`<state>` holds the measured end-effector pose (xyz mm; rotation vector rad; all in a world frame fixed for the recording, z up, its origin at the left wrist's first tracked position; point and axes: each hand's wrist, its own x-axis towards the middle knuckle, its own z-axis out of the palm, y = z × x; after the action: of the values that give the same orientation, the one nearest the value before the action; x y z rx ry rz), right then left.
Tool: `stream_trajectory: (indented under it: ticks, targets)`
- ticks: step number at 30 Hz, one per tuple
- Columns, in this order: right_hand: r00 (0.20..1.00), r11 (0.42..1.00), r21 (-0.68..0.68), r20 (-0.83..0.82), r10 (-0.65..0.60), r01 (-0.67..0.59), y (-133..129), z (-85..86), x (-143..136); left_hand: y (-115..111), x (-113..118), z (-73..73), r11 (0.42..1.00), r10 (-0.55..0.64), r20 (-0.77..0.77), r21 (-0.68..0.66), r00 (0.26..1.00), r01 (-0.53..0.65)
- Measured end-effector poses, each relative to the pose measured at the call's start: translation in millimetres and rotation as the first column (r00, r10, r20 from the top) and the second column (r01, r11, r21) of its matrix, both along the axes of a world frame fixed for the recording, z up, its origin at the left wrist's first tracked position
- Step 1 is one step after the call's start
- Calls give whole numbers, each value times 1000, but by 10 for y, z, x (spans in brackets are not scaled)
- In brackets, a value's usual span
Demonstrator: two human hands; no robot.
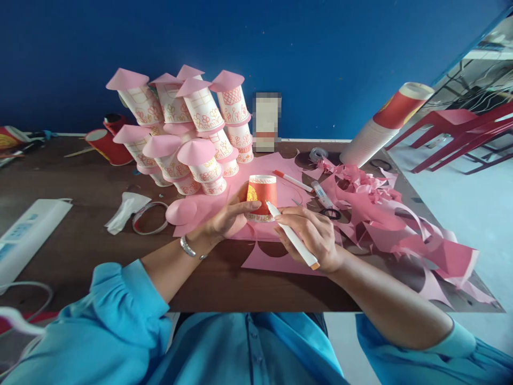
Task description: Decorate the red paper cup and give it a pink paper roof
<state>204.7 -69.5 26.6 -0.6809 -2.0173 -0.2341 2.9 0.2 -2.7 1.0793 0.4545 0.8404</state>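
Observation:
A red paper cup point(267, 191) with a yellow print and white bands stands upside down in front of me. My left hand point(232, 214) grips its left side, the thumb lying across the front. In my right hand point(310, 235) is a white marker point(294, 240) with an orange end, its tip at the cup's lower front. Pink paper point(232, 231) lies under the cup. A red and white pen point(294, 182) rests just behind it. A pink paper cone point(182, 212) sits to the left of the cup.
Decorated cup towers point(200, 109) with pink cone roofs stand at the back left. A tall stack of cups point(371, 140) leans at the back right, behind pink paper scraps point(385, 214). A tape roll point(150, 218) and a white power strip point(30, 235) lie left.

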Motion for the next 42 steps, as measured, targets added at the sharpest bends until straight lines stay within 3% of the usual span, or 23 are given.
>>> stream_trajectory:
  ticks: [4, 11, 17, 36, 42]
  targets:
    - [1000, 1000, -8, 11, -13, 13, -1, -4, -5, 7, 3, -32, 1000, -6, 65, 5, 998, 6]
    - [1000, 1000, -6, 7, 3, -3, 14, -33, -14, -32, -9, 48, 1000, -23, -70, -17, 997, 21]
    - [1000, 1000, -6, -15, -1, 1, 27, -10, 9, -25, -15, 58, 999, -34, -44, -37, 998, 32]
    - [1000, 1000, -20, -15, -11, 10, 4, 59, 14, -3, -45, -9, 996, 73, -31, 50, 997, -71]
    - [999, 999, -3, -2, -34, 34, 10, 66, 22, 11, -28, -98, 996, 72, 74, 43, 995, -76]
